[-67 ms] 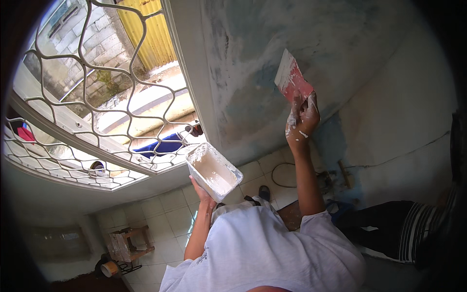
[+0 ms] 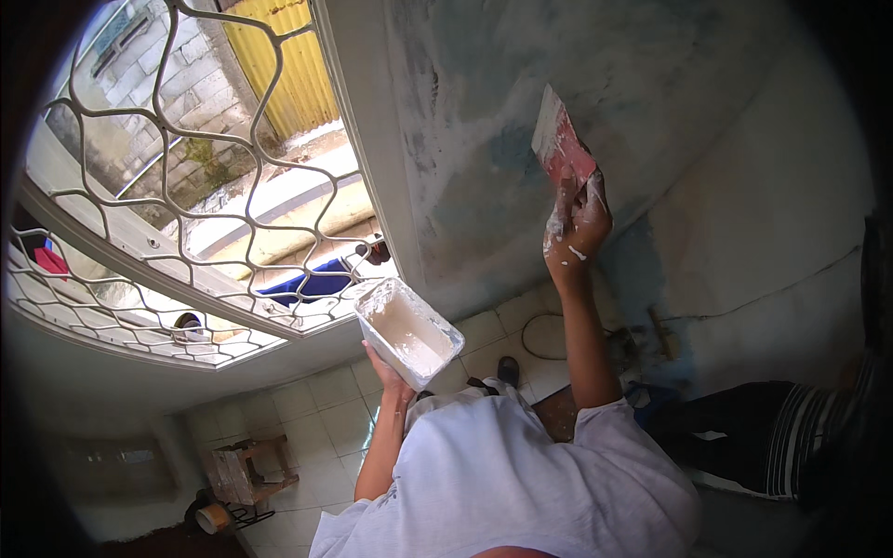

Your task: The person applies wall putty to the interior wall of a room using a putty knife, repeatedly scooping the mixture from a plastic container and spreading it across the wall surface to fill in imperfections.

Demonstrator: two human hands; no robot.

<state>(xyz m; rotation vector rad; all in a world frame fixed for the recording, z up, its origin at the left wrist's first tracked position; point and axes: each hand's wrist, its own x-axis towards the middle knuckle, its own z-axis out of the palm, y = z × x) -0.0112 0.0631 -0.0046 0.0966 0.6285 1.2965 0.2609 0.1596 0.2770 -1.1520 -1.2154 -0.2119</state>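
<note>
My left hand [image 2: 389, 370] grips a white rectangular tub [image 2: 409, 337] from its lower left side; pale paste coats its inside and rim. My right hand [image 2: 579, 214], spattered with white, is closed on a pink scraper [image 2: 569, 147] with a white-smeared blade, raised in front of a patchy grey-blue wall [image 2: 670, 112]. I cannot tell whether the blade touches the wall.
A window with a wavy white grille [image 2: 251, 214] fills the upper left. Below are a tiled floor [image 2: 316, 428], a wooden stool [image 2: 274, 456] and a bucket [image 2: 213, 516]. Black fabric with white stripes [image 2: 781, 437] lies at the lower right.
The scraper has shifted slightly up and right on the picture, its blade a little more tilted. My left hand and the tub are nearly still.
</note>
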